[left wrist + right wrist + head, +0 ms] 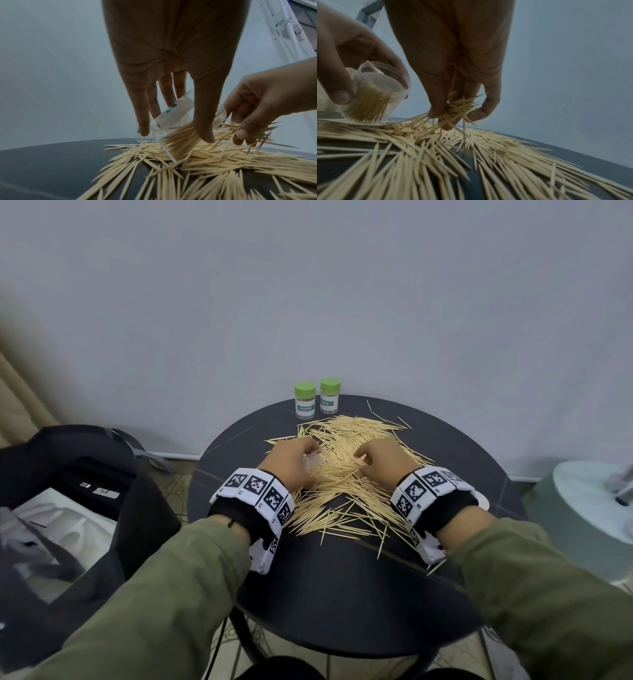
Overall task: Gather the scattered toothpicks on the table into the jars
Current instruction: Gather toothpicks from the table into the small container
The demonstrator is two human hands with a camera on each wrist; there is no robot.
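Where the round dark worktop [342,594] carries the stock, the entries run as follows.

Toothpicks [346,474]: loose pale wooden sticks, heaped and crisscrossed over the middle of the worktop, thinning toward 6 o'clock and 2 o'clock; a few strays lie near the rim at 5 o'clock.

Open jar [173,116]: clear plastic, white label with a teal strip, no lid, tilted with its mouth toward the right hand and its lower edge down among the pile, left of centre. Partly filled with toothpicks lying along its length.

Left hand [291,457]: at 10 o'clock of the heap, thumb and fingers curled round the open jar, holding it tilted.

Right hand [383,460]: at 2 o'clock of the heap, fingers and thumb pinching a bunched tuft of toothpicks [457,108] just above the pile, close beside the jar's mouth; the tuft's ends splay out past the fingertips.

Capped jars, two: left capped jar [305,400] and right capped jar [330,395], clear with green lids and labels, upright side by side at 12 o'clock on the worktop's far edge, just beyond the heap.

Wristbands [253,491]: black-and-white coded markers on both wrists, over olive sleeves [154,594].

Surroundings: black bag [85,508] at 9 o'clock off the worktop; pale green round stand [582,525] at 3 o'clock.
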